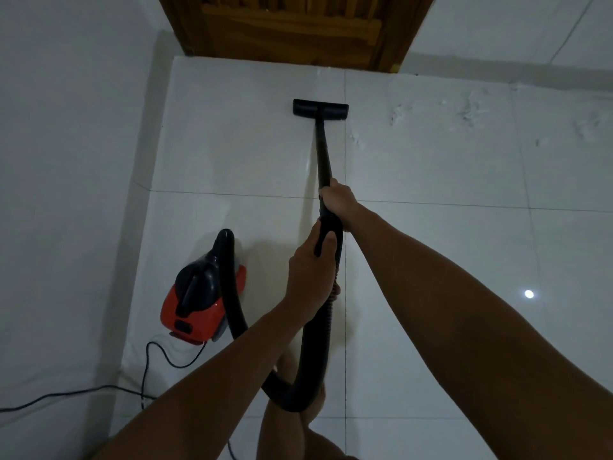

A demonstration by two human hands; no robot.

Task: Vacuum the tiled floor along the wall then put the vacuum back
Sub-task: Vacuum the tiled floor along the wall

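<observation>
A red and black canister vacuum (199,300) sits on the white tiled floor (447,254) beside the left wall. Its black hose (311,370) loops down past my legs and up to the wand (323,154). The flat black floor head (320,107) rests on the tiles a little short of the wooden door. My right hand (336,200) grips the wand's upper end. My left hand (311,273) is closed around the curved handle just below it.
A wooden door (295,24) stands in the far wall. White scraps of debris (467,111) lie scattered on the tiles along the far wall to the right. The power cord (83,391) trails along the left wall. A light reflection (529,294) shines on the floor.
</observation>
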